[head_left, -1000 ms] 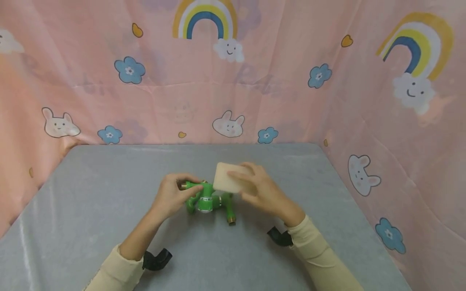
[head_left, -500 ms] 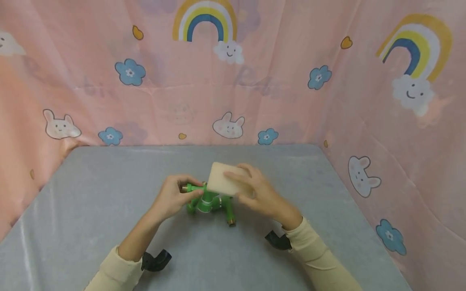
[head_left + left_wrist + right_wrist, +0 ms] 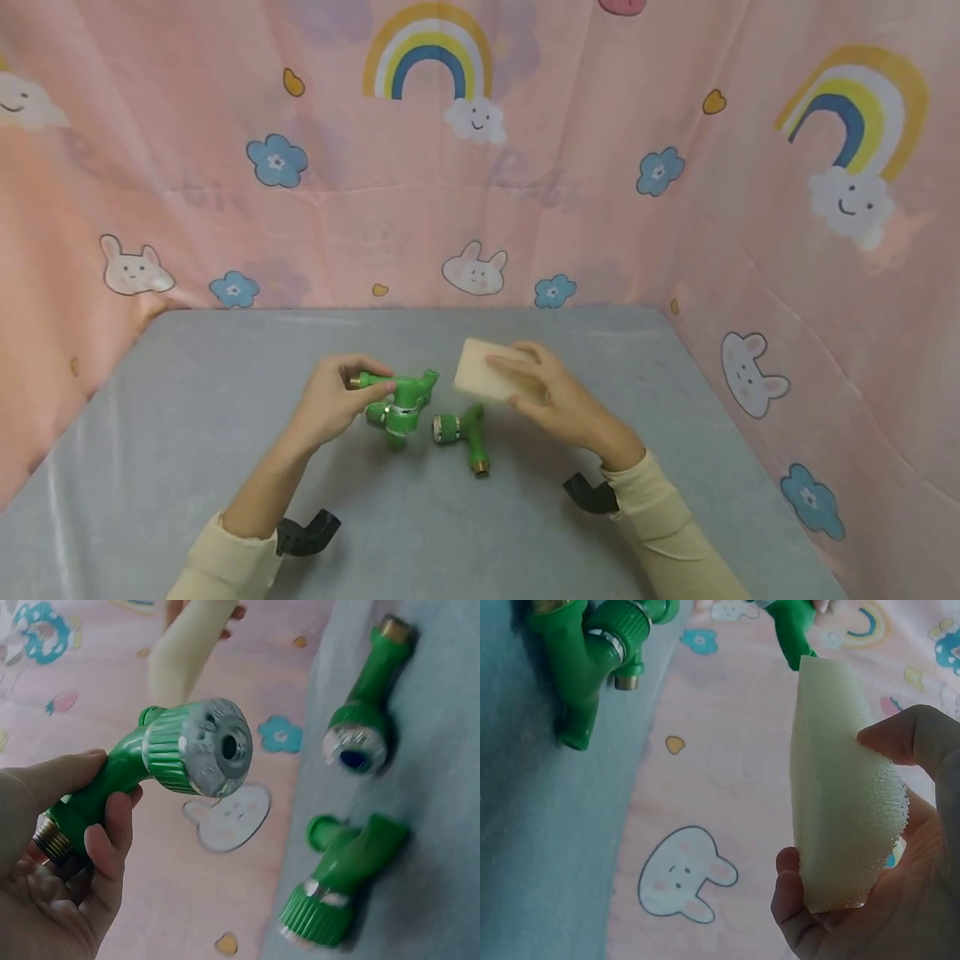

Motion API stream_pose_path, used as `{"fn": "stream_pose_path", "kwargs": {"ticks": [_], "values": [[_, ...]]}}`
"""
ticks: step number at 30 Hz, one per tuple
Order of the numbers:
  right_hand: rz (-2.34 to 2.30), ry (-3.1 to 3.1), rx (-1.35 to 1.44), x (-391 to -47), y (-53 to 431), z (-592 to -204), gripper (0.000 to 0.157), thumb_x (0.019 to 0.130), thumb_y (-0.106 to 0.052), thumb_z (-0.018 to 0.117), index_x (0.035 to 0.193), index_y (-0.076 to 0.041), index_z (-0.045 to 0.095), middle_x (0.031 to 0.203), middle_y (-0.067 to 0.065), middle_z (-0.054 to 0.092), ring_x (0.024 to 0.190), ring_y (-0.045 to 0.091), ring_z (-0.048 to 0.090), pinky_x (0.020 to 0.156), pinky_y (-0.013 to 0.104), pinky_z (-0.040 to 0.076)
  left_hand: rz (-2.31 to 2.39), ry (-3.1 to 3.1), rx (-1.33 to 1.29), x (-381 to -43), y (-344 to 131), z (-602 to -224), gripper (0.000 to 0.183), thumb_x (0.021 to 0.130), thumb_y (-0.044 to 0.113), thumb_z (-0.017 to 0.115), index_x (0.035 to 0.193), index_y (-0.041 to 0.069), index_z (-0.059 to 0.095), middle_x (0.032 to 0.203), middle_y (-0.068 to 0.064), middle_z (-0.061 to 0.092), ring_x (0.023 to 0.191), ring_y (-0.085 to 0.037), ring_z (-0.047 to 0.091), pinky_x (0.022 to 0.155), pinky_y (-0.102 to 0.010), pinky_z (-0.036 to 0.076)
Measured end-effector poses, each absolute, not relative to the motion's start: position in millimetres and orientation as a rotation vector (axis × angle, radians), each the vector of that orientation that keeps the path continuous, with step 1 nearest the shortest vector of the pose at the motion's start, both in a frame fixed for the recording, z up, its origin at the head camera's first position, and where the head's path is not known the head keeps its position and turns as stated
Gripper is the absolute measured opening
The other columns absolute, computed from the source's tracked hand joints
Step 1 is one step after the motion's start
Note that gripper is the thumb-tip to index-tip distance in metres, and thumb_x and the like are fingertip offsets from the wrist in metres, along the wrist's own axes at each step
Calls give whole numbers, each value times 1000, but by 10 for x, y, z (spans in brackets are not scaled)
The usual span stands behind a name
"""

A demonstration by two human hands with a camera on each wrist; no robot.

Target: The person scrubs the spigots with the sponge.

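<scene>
Raised off the worktop, the green fitting sits at the left hand, well nearer to it than to the right hand. Its brass-threaded end lies at the left palm, and from there its long axis runs roughly rightward across the head view. The ribbed head with its silvery face turns down toward the person, while a short green spur points right, toward the sponge. The left hand pinches the body of the fitting, thumb on one side and fingers curled on the other.

Just beside the spur, to its right, comes the pale sponge. A narrow gap parts the two in the head view; in the right wrist view their outlines meet, though that alone does not prove contact. This gap, with the sponge's short edge facing the spur, looks like the relation that any closing of the hands depends on. The right hand grips the sponge from its far end, thumb and fingers on different sides, and the slab slants down toward that hand.

Below, on the worktop, lie two more such pieces: a second green fitting below and between the hands, and a third green fitting under the raised one, partly hidden from the head camera. Pink printed cloth hangs behind.
</scene>
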State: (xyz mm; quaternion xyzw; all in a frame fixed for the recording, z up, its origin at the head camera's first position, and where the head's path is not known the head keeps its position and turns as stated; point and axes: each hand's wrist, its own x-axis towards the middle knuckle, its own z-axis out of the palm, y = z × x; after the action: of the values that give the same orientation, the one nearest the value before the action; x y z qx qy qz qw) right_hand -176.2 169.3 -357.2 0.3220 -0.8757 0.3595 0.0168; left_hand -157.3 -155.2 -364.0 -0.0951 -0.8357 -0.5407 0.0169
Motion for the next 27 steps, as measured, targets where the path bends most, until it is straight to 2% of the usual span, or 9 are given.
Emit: {"fn": "stream_pose_path", "kwargs": {"ticks": [2, 6, 11, 16, 21, 23, 27], "values": [[1100, -2706, 1008, -1778, 1704, -3575, 56, 92, -7, 64, 145, -19, 56, 148, 18, 43, 120, 33, 50, 87, 37, 49, -1637, -2597, -249, -1583, -1635, -3617, 19, 92, 17, 75, 105, 3, 75, 111, -18, 73, 83, -24, 73, 58, -25, 48], [1086, -2691, 1007, -1794, 1708, -3573, 56, 92, -7, 65, 145, -20, 56, 148, 18, 44, 119, 33, 51, 87, 38, 49, -1555, -2600, -161, -1626, -1820, -3596, 23, 95, 21, 72, 108, 3, 75, 107, -18, 72, 77, -15, 69, 60, -25, 50], [1076, -2689, 996, -1788, 1715, -3576, 56, 92, -7, 65, 145, -21, 56, 148, 17, 45, 118, 32, 51, 87, 38, 49, -1522, -2615, -65, -1684, -2056, -3631, 30, 98, 26, 69, 111, 0, 73, 114, -20, 68, 75, -6, 66, 63, -26, 53], [1067, -2698, 992, -1770, 1722, -3599, 55, 93, -7, 65, 146, -20, 56, 148, 17, 45, 119, 32, 52, 88, 39, 49, -1536, -2673, 26, -1740, -2241, -3742, 37, 99, 28, 68, 116, -4, 70, 125, -25, 65, 77, -4, 66, 65, -28, 55], [1078, -2703, 984, -1767, 1721, -3596, 55, 92, -8, 65, 145, -20, 56, 148, 18, 45, 118, 33, 52, 88, 39, 49, -1539, -2768, 58, -1810, -2382, -3860, 38, 100, 27, 65, 119, -6, 69, 133, -29, 60, 87, -12, 67, 71, -29, 58], [1075, -2707, 978, -1776, 1718, -3595, 55, 93, -9, 65, 145, -21, 56, 149, 18, 45, 119, 33, 51, 88, 39, 48, -1542, -2796, 67, -1835, -2436, -3899, 38, 101, 26, 64, 120, -7, 68, 133, -30, 60, 90, -15, 68, 73, -29, 59], [1072, -2713, 980, -1794, 1712, -3600, 55, 93, -9, 64, 146, -22, 56, 149, 16, 45, 119, 32, 51, 87, 38, 47, -1534, -2841, 116, -1864, -2530, -3966, 38, 101, 24, 64, 120, -9, 67, 123, -28, 66, 88, -14, 69, 72, -27, 58]]}}
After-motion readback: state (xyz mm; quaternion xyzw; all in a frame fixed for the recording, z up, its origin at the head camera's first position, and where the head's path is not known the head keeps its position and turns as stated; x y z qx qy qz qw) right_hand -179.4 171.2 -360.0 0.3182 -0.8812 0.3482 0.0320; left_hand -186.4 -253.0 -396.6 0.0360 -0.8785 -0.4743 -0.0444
